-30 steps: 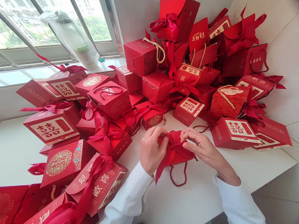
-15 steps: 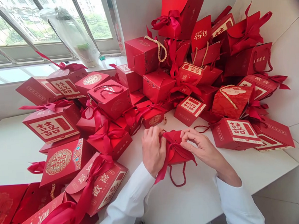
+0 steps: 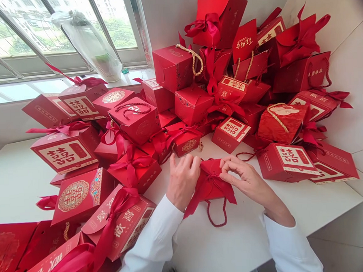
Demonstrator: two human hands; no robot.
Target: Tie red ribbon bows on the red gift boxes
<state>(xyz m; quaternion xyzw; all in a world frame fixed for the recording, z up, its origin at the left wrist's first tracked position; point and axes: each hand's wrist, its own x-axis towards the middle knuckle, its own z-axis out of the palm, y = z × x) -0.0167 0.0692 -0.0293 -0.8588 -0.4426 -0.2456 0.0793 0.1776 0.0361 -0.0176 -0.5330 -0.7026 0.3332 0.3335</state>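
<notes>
A small red gift box (image 3: 213, 190) stands on the white table, with a dark red ribbon (image 3: 214, 176) tied across its top. One red cord handle (image 3: 218, 221) hangs down on its near side. At the box's left, my left hand (image 3: 183, 177) is closed on a loop of the ribbon, its fingertips partly hidden. My right hand (image 3: 243, 177) pinches the ribbon's other side between thumb and fingers at the right. The ribbon's tails hang toward me over the near edge of the box.
Many red gift boxes are heaped at the back, among them a tall box (image 3: 219, 20) on top. More stand at the left, including a long ribboned box (image 3: 122, 226). A plastic-wrapped jar (image 3: 104, 61) sits on the windowsill. The white table (image 3: 218, 251) ends at the right.
My left hand has moved slightly left and its grip has shifted. The ribbon looks drawn wider, its tails spread more over the near side. My right hand has hardly moved.
</notes>
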